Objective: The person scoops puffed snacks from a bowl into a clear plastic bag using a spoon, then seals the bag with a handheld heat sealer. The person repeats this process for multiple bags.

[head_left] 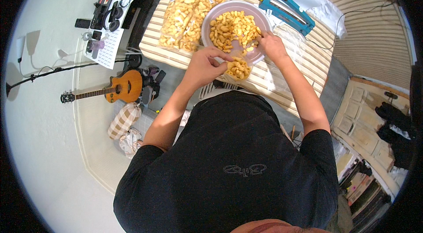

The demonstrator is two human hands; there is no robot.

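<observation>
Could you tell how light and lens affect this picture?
Head view: fisheye lens bends the lower edge of the white wall; head view: a glaring patch whitens the striped beige tablecloth near the bare right forearm; head view: curved yellow snacks in the round mauve plastic bowl look distinct.

The left hand point(204, 65) pinches a small clear plastic bag point(247, 73) of curled yellow snacks point(238, 68); the right hand point(273, 47) is at the rim of a round pale-lilac plastic basin point(205, 33).
</observation>
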